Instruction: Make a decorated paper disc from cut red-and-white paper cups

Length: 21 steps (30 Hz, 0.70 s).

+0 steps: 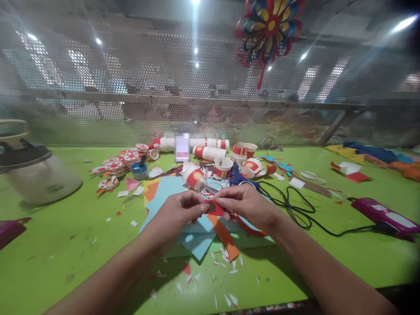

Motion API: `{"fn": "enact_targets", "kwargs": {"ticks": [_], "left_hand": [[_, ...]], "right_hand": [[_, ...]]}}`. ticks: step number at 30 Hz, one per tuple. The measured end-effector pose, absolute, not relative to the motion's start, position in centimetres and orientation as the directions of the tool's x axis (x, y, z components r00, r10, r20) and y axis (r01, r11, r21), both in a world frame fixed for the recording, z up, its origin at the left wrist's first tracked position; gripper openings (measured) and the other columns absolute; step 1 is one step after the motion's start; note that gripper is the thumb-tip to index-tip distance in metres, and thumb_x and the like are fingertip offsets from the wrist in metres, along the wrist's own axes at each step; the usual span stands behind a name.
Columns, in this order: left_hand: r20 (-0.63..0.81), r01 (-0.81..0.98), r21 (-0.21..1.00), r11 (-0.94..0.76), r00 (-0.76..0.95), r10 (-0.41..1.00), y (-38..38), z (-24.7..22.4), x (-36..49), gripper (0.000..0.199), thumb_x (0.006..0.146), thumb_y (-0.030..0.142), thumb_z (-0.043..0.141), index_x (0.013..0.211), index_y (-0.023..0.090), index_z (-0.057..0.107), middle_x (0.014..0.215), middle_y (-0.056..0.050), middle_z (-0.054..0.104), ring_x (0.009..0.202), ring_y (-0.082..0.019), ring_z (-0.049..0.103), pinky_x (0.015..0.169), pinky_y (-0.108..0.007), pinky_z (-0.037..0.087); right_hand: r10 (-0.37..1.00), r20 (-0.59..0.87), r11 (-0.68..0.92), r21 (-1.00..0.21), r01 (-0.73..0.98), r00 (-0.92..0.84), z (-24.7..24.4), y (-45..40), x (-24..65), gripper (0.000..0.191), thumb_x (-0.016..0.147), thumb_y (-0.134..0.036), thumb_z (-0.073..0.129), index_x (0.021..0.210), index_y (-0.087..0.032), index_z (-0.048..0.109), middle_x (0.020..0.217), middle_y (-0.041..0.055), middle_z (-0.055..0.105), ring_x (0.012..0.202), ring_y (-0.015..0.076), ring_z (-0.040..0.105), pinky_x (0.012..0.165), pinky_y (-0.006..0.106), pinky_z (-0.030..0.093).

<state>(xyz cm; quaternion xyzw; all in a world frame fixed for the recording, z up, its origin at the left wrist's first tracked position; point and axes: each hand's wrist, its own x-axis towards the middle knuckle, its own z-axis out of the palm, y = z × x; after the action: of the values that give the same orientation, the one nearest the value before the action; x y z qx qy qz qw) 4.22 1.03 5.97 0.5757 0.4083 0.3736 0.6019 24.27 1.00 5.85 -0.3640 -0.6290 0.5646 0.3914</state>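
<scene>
A small red piece of paper [215,208] is held between both hands above the middle of the green table. My left hand [183,208] pinches its left end between thumb and fingers. At its right end, my right hand [246,203] grips it the same way. Beneath the hands lie light blue sheets [166,197] and an orange strip [227,240]. Just behind them a red and white paper cup [193,176] lies tipped over, with scissors partly hidden beside it. A blue glue gun [241,176] rests behind my right hand.
Stacked paper cups [210,153] lie at the back. Red-dotted paper pieces [120,164] and a blue jar [140,169] stand left of them. A large white container [42,175] is far left. A purple power strip [382,214] with black cable lies right. Paper scraps litter the front of the green table [108,258].
</scene>
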Motion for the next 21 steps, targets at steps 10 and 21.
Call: {"fn": "enact_targets", "kwargs": {"ticks": [10, 21], "left_hand": [[-0.097, -0.080, 0.986, 0.147, 0.440, 0.893, 0.9, 5.8, 4.1, 0.023, 0.072, 0.031, 0.074, 0.073, 0.016, 0.057, 0.061, 0.000, 0.067, 0.052, -0.008, 0.051, 0.054, -0.021, 0.038], [-0.076, -0.095, 0.988, 0.119, 0.366, 0.928, 0.8, 5.8, 4.0, 0.023, 0.070, 0.029, 0.075, 0.072, 0.016, 0.058, 0.060, 0.000, 0.066, 0.051, -0.008, 0.053, 0.053, -0.021, 0.038]], "right_hand": [[0.880, 0.023, -0.071, -0.981, -0.179, -0.474, 5.2, 1.3, 23.9, 0.029, 0.082, -0.039, 0.067, 0.078, -0.011, 0.070, 0.059, 0.0022, 0.064, 0.049, 0.0074, 0.056, 0.047, 0.018, 0.042], [0.886, 0.010, -0.054, -0.991, -0.125, -0.464, 4.5, 1.0, 23.4, 0.032, 0.086, -0.040, 0.063, 0.070, -0.013, 0.064, 0.064, 0.0016, 0.062, 0.053, 0.0086, 0.056, 0.048, 0.021, 0.041]]}}
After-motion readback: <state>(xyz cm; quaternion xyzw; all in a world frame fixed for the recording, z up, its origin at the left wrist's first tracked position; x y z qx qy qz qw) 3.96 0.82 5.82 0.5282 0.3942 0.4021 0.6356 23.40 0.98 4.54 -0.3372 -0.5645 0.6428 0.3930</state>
